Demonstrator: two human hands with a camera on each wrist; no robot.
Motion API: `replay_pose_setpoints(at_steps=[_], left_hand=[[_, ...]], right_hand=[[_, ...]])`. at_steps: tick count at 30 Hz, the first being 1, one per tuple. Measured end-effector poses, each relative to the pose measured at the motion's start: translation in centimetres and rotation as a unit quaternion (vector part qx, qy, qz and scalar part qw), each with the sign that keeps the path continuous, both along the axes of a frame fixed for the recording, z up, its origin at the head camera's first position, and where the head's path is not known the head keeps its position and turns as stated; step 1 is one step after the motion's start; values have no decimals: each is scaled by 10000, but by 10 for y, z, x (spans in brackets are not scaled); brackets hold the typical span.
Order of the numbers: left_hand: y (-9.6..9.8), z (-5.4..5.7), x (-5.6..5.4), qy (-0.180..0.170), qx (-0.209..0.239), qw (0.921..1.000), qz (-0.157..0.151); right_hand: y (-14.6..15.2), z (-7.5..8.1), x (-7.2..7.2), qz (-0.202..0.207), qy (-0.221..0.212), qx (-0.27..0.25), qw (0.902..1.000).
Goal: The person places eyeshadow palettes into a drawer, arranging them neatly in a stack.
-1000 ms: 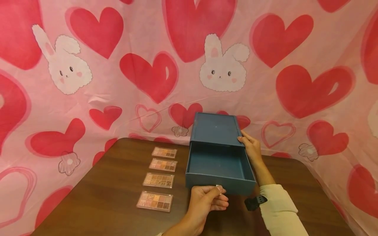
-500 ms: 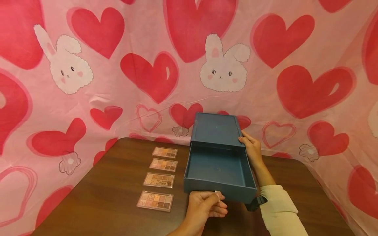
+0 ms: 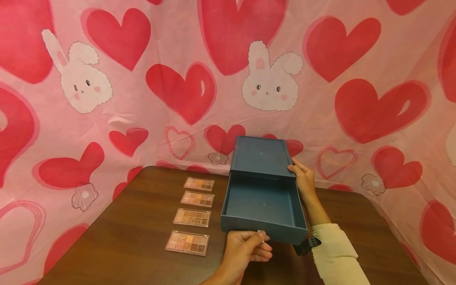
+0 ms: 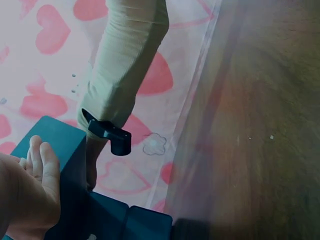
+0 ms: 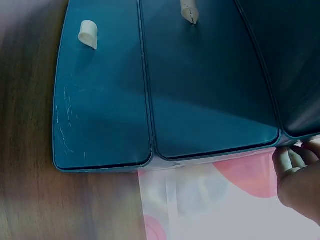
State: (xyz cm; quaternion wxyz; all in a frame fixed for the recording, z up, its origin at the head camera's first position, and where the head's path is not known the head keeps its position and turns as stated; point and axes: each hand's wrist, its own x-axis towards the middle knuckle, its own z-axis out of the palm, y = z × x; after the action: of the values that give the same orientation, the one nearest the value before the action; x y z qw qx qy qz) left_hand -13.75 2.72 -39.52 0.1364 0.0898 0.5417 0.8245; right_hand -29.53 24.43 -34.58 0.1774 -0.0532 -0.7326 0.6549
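Note:
A dark blue drawer unit (image 3: pixel 261 154) stands at the back of the table, its top drawer (image 3: pixel 281 231) pulled well out and bare inside. My left hand (image 3: pixel 242 249) pinches the white pull tab (image 3: pixel 261 234) on the drawer's front between thumb and fingers. In the left wrist view, that hand's fingers (image 4: pixel 49 167) lie along the drawer. My right hand (image 3: pixel 303 180) grips the unit's right side, thumb over the top edge. Two lower drawer fronts (image 5: pixel 205 100) with white loop tabs (image 5: pixel 88 34) show in the right wrist view.
Several eyeshadow palettes (image 3: pixel 187 242) lie in a column left of the unit on the brown wooden table (image 3: pixel 117 241). A pink heart-and-rabbit cloth (image 3: pixel 228 99) hangs close behind the table. A black device (image 3: pixel 303 247) is strapped to the right wrist.
The drawer has slid a little further out toward me, the left hand moving with its tab. Over the last half second it barely moves. The right hand keeps its hold.

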Motion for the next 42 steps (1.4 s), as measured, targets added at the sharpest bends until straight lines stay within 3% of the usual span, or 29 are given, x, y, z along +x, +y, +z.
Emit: replay_pose_setpoints(at_steps=[4,8,10,14,16,18,21,23,25,27,32,33,34,39,42], left_hand=[[-3,-3,-2,67,-182,9997,-126],[-11,-5,-4,533,-803,9938,-551],[-18,-4,-4,842,-1275,9842,-891],[-39,9,-4,1538,-1959,9538,-1680],[-51,20,-7,2066,-1919,9408,-1881],[-63,32,-11,2713,-1551,9315,-1862],[-79,47,-19,3620,-1088,9157,-1364],[-88,52,-25,4125,-1116,9003,-831],[-98,55,-32,4395,-1420,8865,-280],[-105,53,-44,4803,-1801,8575,381],[-126,45,-92,5630,-2509,7626,1964],[-130,42,-102,5624,-2658,7525,2163],[-135,40,-112,5534,-2829,7493,2286],[-158,24,-155,4371,-4003,7708,2337],[-169,13,-175,3626,-4758,7703,2206]], right_hand=[[2,0,0,12,-53,15,10000],[3,-1,0,43,-44,9,10000],[3,-1,-1,42,-44,-7,10000],[1,-1,-1,56,-8,-27,10000],[1,-1,-2,73,21,-37,10000],[1,-1,-2,77,26,-36,10000],[1,-2,-2,56,24,-21,10000],[1,-3,-3,79,-13,-57,10000],[0,-3,-3,112,-49,-79,9999],[1,-4,-3,146,-81,-96,9998],[1,-3,-3,121,-6,-53,9999],[1,-3,-4,113,26,-46,9999],[1,-2,-3,119,47,-53,9999],[1,0,-2,117,46,-18,9999],[0,2,0,103,65,75,9999]])
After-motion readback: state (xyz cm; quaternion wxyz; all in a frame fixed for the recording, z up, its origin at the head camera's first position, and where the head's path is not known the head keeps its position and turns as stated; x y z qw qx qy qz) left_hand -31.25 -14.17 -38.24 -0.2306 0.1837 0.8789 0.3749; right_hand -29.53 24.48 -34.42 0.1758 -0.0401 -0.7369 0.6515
